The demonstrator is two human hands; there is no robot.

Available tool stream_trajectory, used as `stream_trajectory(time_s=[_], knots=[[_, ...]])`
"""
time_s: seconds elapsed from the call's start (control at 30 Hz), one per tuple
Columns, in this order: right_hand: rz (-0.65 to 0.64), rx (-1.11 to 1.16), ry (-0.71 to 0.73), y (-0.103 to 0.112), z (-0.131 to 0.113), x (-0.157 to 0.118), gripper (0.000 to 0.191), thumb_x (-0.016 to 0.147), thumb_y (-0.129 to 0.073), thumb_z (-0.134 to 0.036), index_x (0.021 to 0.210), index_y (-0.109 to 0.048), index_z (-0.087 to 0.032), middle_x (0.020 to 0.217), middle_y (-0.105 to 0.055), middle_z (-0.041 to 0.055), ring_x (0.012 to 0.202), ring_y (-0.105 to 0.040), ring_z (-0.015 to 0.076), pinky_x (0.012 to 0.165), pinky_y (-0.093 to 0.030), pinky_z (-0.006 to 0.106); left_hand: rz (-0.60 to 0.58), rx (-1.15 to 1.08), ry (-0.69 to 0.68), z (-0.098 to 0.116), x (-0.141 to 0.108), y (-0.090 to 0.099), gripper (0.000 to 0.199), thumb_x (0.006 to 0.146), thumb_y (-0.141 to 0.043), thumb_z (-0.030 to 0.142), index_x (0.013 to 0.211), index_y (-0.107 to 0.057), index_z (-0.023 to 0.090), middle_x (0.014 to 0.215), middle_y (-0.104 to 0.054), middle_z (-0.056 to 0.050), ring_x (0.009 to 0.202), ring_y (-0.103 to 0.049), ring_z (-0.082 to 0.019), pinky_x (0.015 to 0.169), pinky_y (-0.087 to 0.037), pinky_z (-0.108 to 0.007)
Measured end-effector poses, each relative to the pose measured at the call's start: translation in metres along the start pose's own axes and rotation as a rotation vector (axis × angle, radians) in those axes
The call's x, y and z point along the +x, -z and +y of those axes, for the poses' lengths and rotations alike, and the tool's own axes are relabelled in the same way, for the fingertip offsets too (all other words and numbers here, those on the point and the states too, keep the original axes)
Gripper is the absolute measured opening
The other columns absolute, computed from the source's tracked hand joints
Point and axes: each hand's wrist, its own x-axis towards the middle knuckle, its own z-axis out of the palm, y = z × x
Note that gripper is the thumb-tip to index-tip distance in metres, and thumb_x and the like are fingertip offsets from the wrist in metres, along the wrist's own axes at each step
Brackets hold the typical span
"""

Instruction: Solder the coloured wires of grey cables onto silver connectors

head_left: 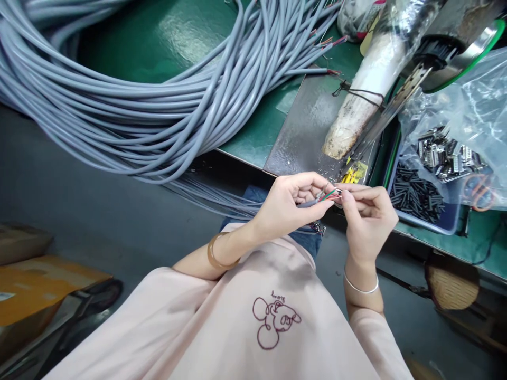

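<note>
My left hand (293, 203) is closed around the end of a grey cable (308, 203), pinching it between thumb and fingers. Thin green and red wires (328, 196) fan out of the cable end toward the right. My right hand (366, 214) pinches at the tips of these wires, where a small dark and shiny piece (338, 192) shows between the fingertips; its details are too small to tell. Both hands meet just in front of the table's near edge, their fingertips almost touching.
A large bundle of grey cables (158, 113) covers the table's left. A dark metal plate (299, 126) lies beneath a plastic-wrapped shaft (366, 79). At right, a blue tray (447, 227) holds black tubes (415, 195) beside metal connectors (447, 155) on clear plastic. Cardboard (43, 285) stands lower left.
</note>
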Motion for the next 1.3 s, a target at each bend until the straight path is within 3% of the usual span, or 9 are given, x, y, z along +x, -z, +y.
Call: stream_trajectory(time_s=[0.1,0.2,0.3,0.43,0.6,0.7,0.9,1.17,1.3], knots=[[0.042,-0.059,0.078,0.003,0.002,-0.001,0.007,0.089,-0.07,-0.021,0.086,-0.064,-0.02,0.089,-0.077,0.0007,0.074,-0.076,0.0135,0.06,-0.062,0.022,-0.03,-0.084,0.045,-0.002,-0.003,0.001,0.013,0.081,-0.074,0.021,0.089,-0.068,0.012,0.073,-0.069,-0.001,0.055,-0.061,-0.005,0.055,-0.054,-0.016],[0.343,-0.145,0.36,0.012,0.003,0.001,0.01,0.09,-0.068,-0.023,0.099,-0.072,-0.024,0.078,-0.073,-0.0032,0.049,-0.064,0.0086,0.041,-0.05,0.021,-0.017,-0.115,0.066,-0.006,-0.004,0.002,0.015,0.082,-0.075,0.023,0.087,-0.065,0.013,0.071,-0.068,0.0,0.054,-0.063,-0.006,0.055,-0.055,-0.015],[0.574,-0.124,0.544,0.02,0.001,0.004,0.019,0.09,-0.067,-0.026,0.108,-0.071,-0.03,0.092,-0.072,-0.0033,0.039,-0.054,0.004,0.03,-0.036,0.022,-0.02,-0.148,0.093,-0.008,-0.004,0.003,0.021,0.08,-0.077,0.024,0.09,-0.062,0.015,0.065,-0.065,0.003,0.053,-0.064,-0.006,0.053,-0.054,-0.015],[0.377,-0.179,0.409,0.021,-0.006,-0.004,0.025,0.088,-0.067,-0.012,0.11,-0.067,-0.026,0.088,-0.076,-0.0023,0.062,-0.074,0.0138,0.055,-0.063,0.027,-0.036,-0.182,0.086,-0.008,-0.003,0.006,0.023,0.081,-0.077,0.026,0.089,-0.059,0.016,0.066,-0.066,0.003,0.051,-0.063,-0.007,0.049,-0.051,-0.014],[0.064,-0.144,0.205,0.009,-0.008,-0.012,0.008,0.085,-0.072,-0.017,0.087,-0.065,-0.021,0.093,-0.077,0.003,0.084,-0.077,0.0187,0.064,-0.065,0.03,-0.054,-0.121,0.05,-0.009,-0.003,0.009,0.02,0.082,-0.076,0.029,0.085,-0.061,0.015,0.068,-0.064,0.002,0.05,-0.057,-0.004,0.048,-0.048,-0.014],[0.065,-0.104,0.18,0.004,-0.005,-0.01,0.009,0.086,-0.071,-0.016,0.086,-0.065,-0.021,0.089,-0.075,0.0009,0.082,-0.076,0.0165,0.07,-0.066,0.031,-0.035,-0.073,0.007,-0.011,-0.002,0.008,0.017,0.08,-0.076,0.024,0.08,-0.062,0.014,0.073,-0.063,0.001,0.059,-0.058,-0.004,0.056,-0.049,-0.013],[0.16,-0.119,0.23,0.007,0.002,-0.006,0.01,0.085,-0.072,-0.015,0.089,-0.064,-0.021,0.09,-0.074,0.0018,0.076,-0.074,0.0161,0.056,-0.06,0.027,0.004,-0.08,0.009,-0.012,0.001,0.008,0.013,0.078,-0.073,0.017,0.076,-0.061,0.013,0.07,-0.061,0.002,0.054,-0.05,-0.002,0.051,-0.044,-0.012],[-0.021,-0.136,0.282,0.007,0.001,-0.012,0.011,0.087,-0.069,-0.018,0.087,-0.06,-0.023,0.095,-0.079,0.003,0.09,-0.078,0.0211,0.07,-0.066,0.035,-0.008,-0.097,0.09,-0.011,0.0,0.006,0.009,0.079,-0.071,0.017,0.082,-0.065,0.013,0.07,-0.067,0.0,0.049,-0.051,-0.002,0.045,-0.043,-0.012],[-0.014,-0.176,0.324,0.008,0.002,-0.012,0.011,0.086,-0.07,-0.017,0.09,-0.061,-0.023,0.098,-0.08,0.003,0.092,-0.078,0.021,0.071,-0.066,0.034,0.004,-0.124,0.105,-0.012,-0.001,0.005,0.012,0.081,-0.072,0.021,0.087,-0.065,0.013,0.073,-0.07,-0.001,0.05,-0.056,-0.003,0.048,-0.049,-0.013]])
